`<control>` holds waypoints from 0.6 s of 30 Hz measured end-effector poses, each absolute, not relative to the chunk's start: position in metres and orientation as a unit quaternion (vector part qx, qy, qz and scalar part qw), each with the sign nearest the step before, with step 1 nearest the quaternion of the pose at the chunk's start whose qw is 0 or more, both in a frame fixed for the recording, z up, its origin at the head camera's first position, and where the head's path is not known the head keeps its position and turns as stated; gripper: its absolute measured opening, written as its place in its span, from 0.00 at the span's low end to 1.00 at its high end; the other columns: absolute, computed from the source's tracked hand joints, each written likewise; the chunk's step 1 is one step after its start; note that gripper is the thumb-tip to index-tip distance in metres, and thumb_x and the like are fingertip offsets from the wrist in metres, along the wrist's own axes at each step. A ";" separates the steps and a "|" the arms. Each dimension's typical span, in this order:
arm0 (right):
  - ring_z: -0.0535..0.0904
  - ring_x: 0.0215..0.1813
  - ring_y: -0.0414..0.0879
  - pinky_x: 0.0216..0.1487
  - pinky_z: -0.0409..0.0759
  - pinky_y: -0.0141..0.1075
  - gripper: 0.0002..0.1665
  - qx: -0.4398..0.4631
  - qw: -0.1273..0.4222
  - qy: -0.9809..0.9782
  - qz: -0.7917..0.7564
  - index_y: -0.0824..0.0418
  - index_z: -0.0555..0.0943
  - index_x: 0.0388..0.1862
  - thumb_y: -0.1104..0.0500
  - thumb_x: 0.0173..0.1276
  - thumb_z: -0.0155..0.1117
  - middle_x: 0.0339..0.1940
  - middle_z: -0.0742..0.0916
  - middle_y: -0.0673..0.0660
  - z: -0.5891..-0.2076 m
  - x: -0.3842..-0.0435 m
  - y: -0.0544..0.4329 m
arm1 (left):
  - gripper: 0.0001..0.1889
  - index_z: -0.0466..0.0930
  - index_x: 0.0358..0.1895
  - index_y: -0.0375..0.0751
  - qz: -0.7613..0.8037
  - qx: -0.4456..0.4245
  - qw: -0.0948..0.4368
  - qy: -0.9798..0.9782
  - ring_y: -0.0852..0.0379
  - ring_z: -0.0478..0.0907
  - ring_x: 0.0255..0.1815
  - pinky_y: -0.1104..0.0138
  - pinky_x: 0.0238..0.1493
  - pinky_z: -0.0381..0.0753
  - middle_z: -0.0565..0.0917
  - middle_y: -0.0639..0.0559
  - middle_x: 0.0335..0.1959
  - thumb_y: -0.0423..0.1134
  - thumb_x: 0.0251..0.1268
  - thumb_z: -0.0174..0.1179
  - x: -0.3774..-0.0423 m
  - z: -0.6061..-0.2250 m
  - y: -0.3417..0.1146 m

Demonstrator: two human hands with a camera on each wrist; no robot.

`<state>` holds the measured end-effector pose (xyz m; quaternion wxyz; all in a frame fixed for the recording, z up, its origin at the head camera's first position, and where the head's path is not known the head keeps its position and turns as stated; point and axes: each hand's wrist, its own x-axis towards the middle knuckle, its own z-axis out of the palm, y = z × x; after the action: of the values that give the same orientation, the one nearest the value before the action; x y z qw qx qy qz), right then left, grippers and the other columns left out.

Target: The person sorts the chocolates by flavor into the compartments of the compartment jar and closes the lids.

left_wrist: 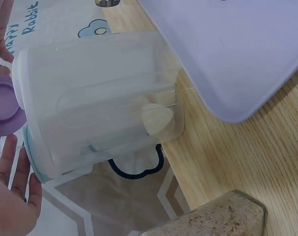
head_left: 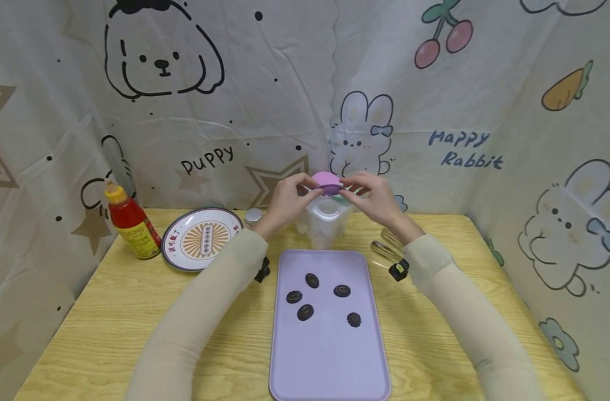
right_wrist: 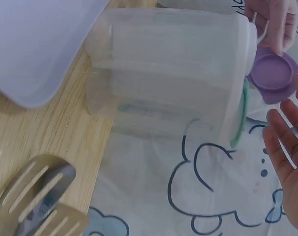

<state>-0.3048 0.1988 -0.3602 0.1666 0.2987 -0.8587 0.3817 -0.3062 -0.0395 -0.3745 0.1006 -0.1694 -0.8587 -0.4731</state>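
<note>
A translucent plastic storage container (left_wrist: 97, 105) stands at the back of the table, behind the lilac tray (head_left: 330, 356). Through its wall a few pale pieces (left_wrist: 157, 118) show near the bottom. At its top, my left hand (head_left: 296, 197) and right hand (head_left: 372, 197) hold a small round purple lid (right_wrist: 272, 73) from opposite sides, thumbs at its near edge. A pink round lid (head_left: 326, 177) shows just behind it. The container's white top has an uncovered round opening (head_left: 328, 206), and a green lid (right_wrist: 241, 118) sits on its far side.
Several dark oval pieces (head_left: 305, 312) lie on the tray. At left stand a red sauce bottle (head_left: 134, 223), a printed plate (head_left: 203, 239) and a jar with a silver lid (head_left: 253, 215). Slotted metal utensils (right_wrist: 40, 191) lie right of the container; a patterned curtain (head_left: 280, 67) hangs behind.
</note>
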 end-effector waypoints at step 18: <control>0.83 0.57 0.59 0.56 0.83 0.56 0.25 0.234 0.123 -0.922 0.282 0.63 0.82 0.66 0.55 0.74 0.71 0.58 0.88 0.63 -0.392 -0.234 0.278 | 0.10 0.85 0.49 0.41 -0.480 -0.145 0.085 -0.861 0.49 0.84 0.51 0.61 0.53 0.83 0.89 0.46 0.50 0.43 0.73 0.69 -0.303 -0.372 -0.038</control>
<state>-0.2342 0.2784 -0.3922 0.1226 0.2337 -0.9225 0.2818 -0.3026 -0.0384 -0.3715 0.0851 -0.1446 -0.8612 -0.4798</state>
